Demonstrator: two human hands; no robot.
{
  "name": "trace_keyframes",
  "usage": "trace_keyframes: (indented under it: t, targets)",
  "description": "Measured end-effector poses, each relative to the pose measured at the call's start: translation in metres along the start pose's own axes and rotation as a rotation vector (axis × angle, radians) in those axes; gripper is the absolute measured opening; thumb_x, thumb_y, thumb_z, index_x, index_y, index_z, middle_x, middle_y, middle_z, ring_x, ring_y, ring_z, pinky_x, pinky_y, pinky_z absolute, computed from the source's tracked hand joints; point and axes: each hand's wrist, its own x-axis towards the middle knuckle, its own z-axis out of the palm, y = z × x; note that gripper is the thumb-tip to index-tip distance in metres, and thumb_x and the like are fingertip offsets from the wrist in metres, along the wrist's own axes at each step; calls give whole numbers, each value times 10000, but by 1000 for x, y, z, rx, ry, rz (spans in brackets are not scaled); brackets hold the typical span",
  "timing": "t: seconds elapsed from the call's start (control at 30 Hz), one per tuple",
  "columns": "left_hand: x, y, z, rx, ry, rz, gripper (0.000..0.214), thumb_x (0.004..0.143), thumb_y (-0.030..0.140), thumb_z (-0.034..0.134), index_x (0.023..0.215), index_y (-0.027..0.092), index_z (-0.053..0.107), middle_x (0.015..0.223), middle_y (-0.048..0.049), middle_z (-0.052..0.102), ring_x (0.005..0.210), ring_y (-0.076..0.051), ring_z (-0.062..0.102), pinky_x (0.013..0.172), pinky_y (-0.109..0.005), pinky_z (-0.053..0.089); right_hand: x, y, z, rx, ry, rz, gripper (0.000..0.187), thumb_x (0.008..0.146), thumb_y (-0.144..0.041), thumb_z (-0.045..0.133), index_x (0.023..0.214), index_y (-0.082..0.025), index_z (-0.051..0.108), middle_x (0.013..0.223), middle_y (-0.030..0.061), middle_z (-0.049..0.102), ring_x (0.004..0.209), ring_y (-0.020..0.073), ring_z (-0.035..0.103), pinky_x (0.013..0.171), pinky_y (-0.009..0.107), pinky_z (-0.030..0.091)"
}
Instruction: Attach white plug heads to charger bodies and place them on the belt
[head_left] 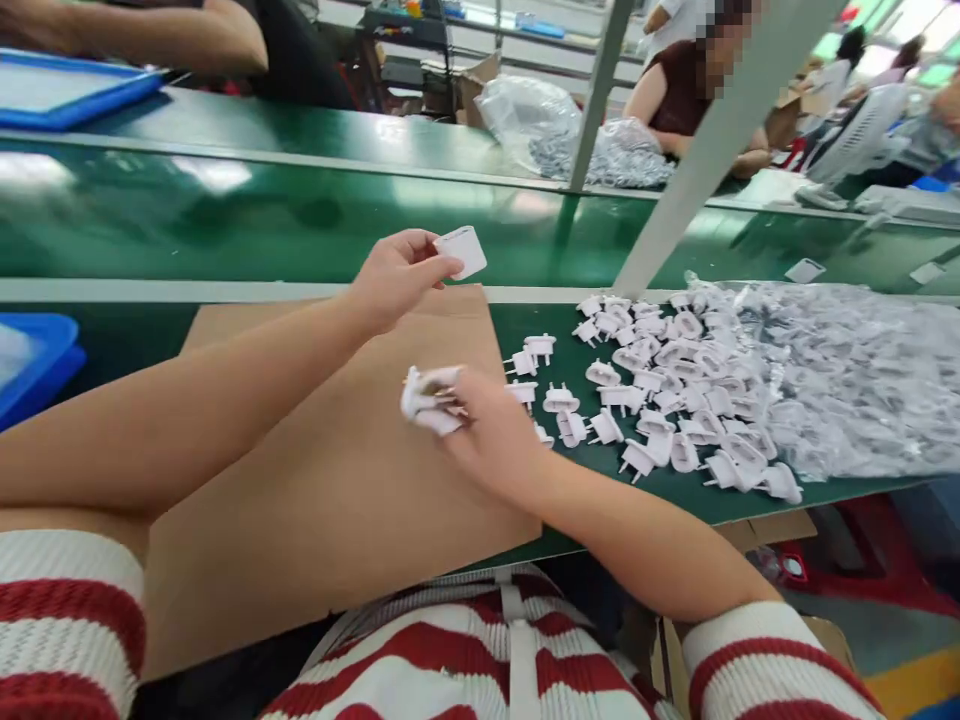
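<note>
A white square (pixel 463 252), rounded at the corners with a thin dark line by its upper edge, is tilted in the left hand (pixel 394 278), pinched at its left side. A white plug (pixel 414 398), blurred and partly hidden, juts leftward from the right hand (pixel 496 425), nearer the body.

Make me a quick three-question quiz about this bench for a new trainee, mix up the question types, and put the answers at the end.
1. Multiple choice: What does the left hand hold?
A) A blue tray
B) A white squarish piece
C) A strip of cardboard

2. True or false: The right hand is empty.

3. Short answer: What lies just to the right of the loose white plug parts on the green table?

Key:
1. B.
2. False; it grips white plastic, though how many parts is hard to tell.
3. A clear plastic bag full of whitish pieces.
</note>
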Motion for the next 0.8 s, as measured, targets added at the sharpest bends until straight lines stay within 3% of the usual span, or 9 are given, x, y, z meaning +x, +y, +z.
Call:
trace_keyframes:
  t: [0.1, 0.2, 0.3, 0.33, 0.43, 0.53, 0.6, 0.7, 0.8]
  targets:
    - [-59, 20, -59, -33, -99, -20, 323, 706, 330, 872, 924, 135, 736, 871, -35, 713, 824, -176, 629, 843, -331, 508, 11, -5, -16, 296, 163, 125, 240, 873, -348, 747, 1083, -255, 678, 1140, 37, 764, 977, 190, 722, 829, 325, 609]
    - [-111, 27, -91, -18, -382, -219, 424, 568, 381, 955, 874, 145, 779, 847, -82, 736, 779, -235, 648, 759, -363, 531, 18, -6, -24, 489, 194, 300, 376, 761, -392, 851, 1073, -240, 707, 1053, 30, 776, 900, 173, 717, 778, 310, 612]
    - [-149, 11, -87, 54, -598, -285, 311, 685, 438, 896, 867, 200, 810, 876, -110, 744, 796, -270, 660, 725, -371, 541, 20, -5, -26, 620, 162, 414, 536, 663, -387, 936, 1124, -240, 704, 1044, 25, 785, 898, 168, 733, 798, 311, 620]
    - [-158, 3, -80, 75, -591, -261, 281, 736, 456, 857, 874, 217, 805, 862, -101, 736, 780, -261, 654, 705, -360, 536, 20, -5, -25, 632, 154, 437, 551, 642, -384, 955, 1112, -238, 707, 1033, 24, 786, 893, 168, 736, 796, 309, 621]
    - [-173, -19, -59, 156, -425, -142, 248, 797, 462, 786, 920, 247, 795, 868, -72, 729, 753, -244, 643, 682, -346, 534, 19, -6, -23, 569, 141, 449, 486, 653, -415, 959, 1041, -232, 734, 971, 19, 780, 855, 167, 730, 785, 311, 622]
    - [-175, -30, -49, 221, -305, 6, 275, 780, 438, 796, 1001, 276, 819, 1039, -73, 762, 979, -295, 688, 952, -410, 568, 14, -9, -20, 340, 132, 353, 340, 805, -430, 855, 1082, -259, 757, 977, 13, 770, 856, 167, 720, 807, 330, 623]
    - [-175, -33, -49, 209, -271, 21, 372, 750, 459, 842, 1082, 293, 822, 1149, -75, 754, 1122, -326, 672, 1107, -448, 518, 9, -11, -17, 83, 103, 186, 241, 914, -370, 753, 1136, -278, 764, 1041, 22, 767, 913, 173, 720, 854, 346, 621]
    - [-174, -36, -52, 146, -263, -48, 401, 722, 482, 890, 1079, 309, 830, 1135, -72, 743, 1142, -336, 668, 1124, -452, 514, -1, -13, -12, -323, 82, -118, 238, 969, -276, 700, 1200, -275, 760, 1063, 50, 761, 955, 195, 717, 853, 362, 614]
    - [-174, -36, -53, 81, -273, -22, 256, 774, 431, 859, 998, 309, 844, 1047, -65, 747, 1106, -322, 675, 1095, -433, 517, -7, -13, -6, -549, 93, -327, 261, 979, -224, 704, 1235, -272, 735, 1023, 68, 759, 933, 213, 725, 761, 353, 600]
